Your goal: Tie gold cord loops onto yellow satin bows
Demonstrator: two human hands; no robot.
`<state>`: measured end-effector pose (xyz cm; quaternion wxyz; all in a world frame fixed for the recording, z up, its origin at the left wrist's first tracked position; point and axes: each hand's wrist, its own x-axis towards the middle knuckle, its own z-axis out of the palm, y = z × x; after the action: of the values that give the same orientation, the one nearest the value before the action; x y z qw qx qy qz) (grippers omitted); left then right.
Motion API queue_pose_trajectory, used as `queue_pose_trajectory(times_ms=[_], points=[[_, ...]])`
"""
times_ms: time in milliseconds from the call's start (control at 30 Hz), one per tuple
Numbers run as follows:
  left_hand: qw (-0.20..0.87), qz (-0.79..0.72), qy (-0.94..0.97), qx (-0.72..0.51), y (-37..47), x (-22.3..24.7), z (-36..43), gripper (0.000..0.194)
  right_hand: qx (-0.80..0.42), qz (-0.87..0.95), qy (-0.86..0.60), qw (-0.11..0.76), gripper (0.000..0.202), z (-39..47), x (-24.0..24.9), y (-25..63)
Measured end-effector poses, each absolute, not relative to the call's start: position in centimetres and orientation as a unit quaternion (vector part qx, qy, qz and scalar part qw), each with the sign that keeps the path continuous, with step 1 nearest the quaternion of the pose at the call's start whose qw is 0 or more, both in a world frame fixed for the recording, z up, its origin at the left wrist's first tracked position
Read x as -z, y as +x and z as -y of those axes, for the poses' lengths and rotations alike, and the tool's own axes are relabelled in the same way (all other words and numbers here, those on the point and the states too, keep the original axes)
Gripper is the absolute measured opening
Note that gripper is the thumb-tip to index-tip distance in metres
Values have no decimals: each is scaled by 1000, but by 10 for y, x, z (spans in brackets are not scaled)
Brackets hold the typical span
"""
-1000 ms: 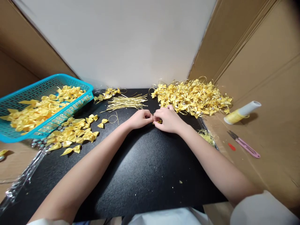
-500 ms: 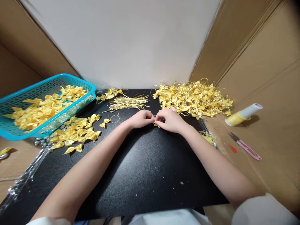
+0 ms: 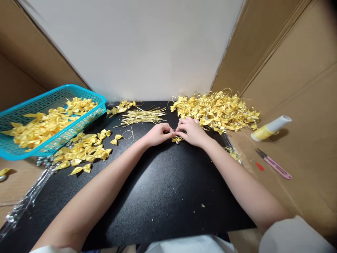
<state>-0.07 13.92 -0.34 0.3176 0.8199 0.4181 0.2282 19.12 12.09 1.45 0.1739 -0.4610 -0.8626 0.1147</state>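
My left hand (image 3: 161,134) and my right hand (image 3: 192,131) meet over the middle of the black table. Thumbs and fingertips of both are pinched together around a thin gold cord, mostly hidden by the fingers. Just below the fingertips a small yellow bow (image 3: 177,139) with a silvery bell (image 3: 177,142) shows at the cord. To the left lie a single yellow ribbon bow (image 3: 116,139) and a looped gold cord (image 3: 127,134). Behind my hands is a bundle of cut gold cords (image 3: 143,116).
A blue basket (image 3: 52,149) of yellow bows stands at left, with loose bows (image 3: 86,149) and silvery bells (image 3: 44,161) beside it. A heap of corded bows (image 3: 218,110) lies at back right. Pink-handled snips (image 3: 276,167) and a thread-wound tube (image 3: 271,128) are on cardboard at right.
The fingers of my right hand have lifted and straightened a little, and the bow with its bell now shows below the fingertips. The view has shifted slightly.
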Motion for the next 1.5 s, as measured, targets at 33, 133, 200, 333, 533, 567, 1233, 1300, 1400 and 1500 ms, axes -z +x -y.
queue_pose_trajectory(times_ms=[33,133,200,333,533,567,1233,1300,1400,1500], points=[[313,-417,821,-232,0,3,-139,26,-116,860,-463,179,12,-121,-15,191],[290,-403,832,-246,2,3,-137,24,-124,852,-470,193,12,-123,-16,193],[266,-393,844,-249,3,3,-136,23,-128,847,-478,196,12,-124,-17,195],[243,-389,856,-237,3,2,-135,21,-124,837,-493,204,13,-126,-19,198],[225,-379,874,-203,-2,-4,-138,21,-112,828,-506,214,14,-125,-23,199],[229,-374,875,-205,-2,-5,-139,20,-112,829,-506,213,14,-125,-23,199],[327,-427,811,-229,7,-6,-134,18,-111,830,-503,214,14,-125,-25,200],[331,-423,812,-228,7,-5,-134,17,-109,829,-505,214,14,-125,-26,201],[331,-420,813,-229,7,-4,-133,15,-104,827,-508,215,14,-126,-26,201],[336,-416,814,-229,7,-3,-133,15,-96,823,-515,221,15,-127,-26,202]])
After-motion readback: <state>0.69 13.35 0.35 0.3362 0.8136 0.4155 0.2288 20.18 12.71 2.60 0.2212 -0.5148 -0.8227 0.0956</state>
